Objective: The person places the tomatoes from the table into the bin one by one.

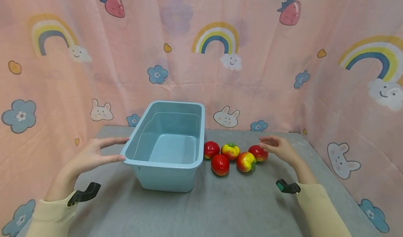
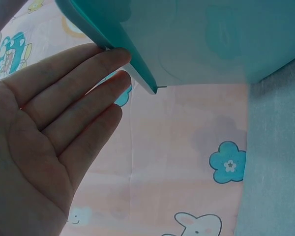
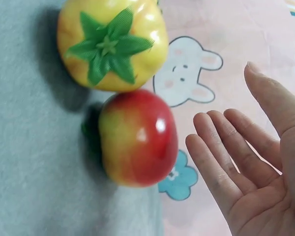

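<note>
A light blue plastic bin (image 1: 167, 177) stands on the grey table, its open top facing up. At its left rim my left hand (image 1: 94, 156) has straight fingers and thumb apart; in the left wrist view the fingertips (image 2: 119, 58) are right at the bin's rim (image 2: 113, 42). Several glossy toy tomatoes lie together to the right of the bin. Closest to my right hand (image 1: 280, 149) is a red toy tomato (image 1: 258, 153), seen red and yellow in the right wrist view. That hand's fingers are loosely extended beside it, with nothing held.
Beside that tomato lies a yellow-red one (image 1: 246, 162) with a green leafy top. Two red tomatoes, one at the front (image 1: 220, 165) and one by the bin (image 1: 211, 150), flank another yellow-red one (image 1: 230, 151). A pink patterned curtain (image 1: 126, 69) hangs behind the table (image 1: 226, 209).
</note>
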{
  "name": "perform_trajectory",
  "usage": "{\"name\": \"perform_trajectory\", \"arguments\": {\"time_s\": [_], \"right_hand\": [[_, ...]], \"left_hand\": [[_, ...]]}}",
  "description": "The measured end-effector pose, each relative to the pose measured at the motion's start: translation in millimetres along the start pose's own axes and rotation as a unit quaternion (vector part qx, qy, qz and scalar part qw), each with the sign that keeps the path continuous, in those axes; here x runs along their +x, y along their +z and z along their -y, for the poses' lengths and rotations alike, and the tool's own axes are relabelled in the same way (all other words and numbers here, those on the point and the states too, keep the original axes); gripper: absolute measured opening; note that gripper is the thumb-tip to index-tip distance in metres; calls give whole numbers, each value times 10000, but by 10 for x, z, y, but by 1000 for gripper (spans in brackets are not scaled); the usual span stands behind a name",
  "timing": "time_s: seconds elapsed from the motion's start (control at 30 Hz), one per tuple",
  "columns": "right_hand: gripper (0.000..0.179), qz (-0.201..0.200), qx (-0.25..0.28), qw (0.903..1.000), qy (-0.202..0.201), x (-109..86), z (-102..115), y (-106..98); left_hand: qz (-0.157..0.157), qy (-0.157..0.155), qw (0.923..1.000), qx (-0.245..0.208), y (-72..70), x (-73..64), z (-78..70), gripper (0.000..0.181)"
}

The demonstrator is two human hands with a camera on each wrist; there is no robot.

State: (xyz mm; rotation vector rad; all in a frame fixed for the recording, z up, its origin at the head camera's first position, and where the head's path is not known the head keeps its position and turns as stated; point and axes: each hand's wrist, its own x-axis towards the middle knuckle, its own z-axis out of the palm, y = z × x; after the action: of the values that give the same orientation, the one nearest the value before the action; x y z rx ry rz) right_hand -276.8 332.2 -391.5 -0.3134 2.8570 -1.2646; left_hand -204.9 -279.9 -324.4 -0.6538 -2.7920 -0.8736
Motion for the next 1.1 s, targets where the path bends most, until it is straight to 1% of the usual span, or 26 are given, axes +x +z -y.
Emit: {"name": "perform_trajectory", "arguments": {"time_s": [0.23,0.43,0.7,0.87,1.1], "right_hand": [[51,-181,10,9998,-26,-45,-126,-6],[55,-233,-176,9996,27,-55,-201,-31],[57,-164,-372,9990,175,-73,-257,-23],[57,-50,-483,9984,302,-67,-294,12],[58,53,-495,9983,315,-41,-395,69]], "left_hand": [[-2,-24,10000,45,-5,-3,-5,51],[-7,7,10000,47,-7,-9,-1,51],[10,-46,10000,-3,-11,-21,-1,52],[23,-54,10000,-29,-6,-19,-1,52],[46,-20,10000,-37,-1,-6,-3,52]]}}
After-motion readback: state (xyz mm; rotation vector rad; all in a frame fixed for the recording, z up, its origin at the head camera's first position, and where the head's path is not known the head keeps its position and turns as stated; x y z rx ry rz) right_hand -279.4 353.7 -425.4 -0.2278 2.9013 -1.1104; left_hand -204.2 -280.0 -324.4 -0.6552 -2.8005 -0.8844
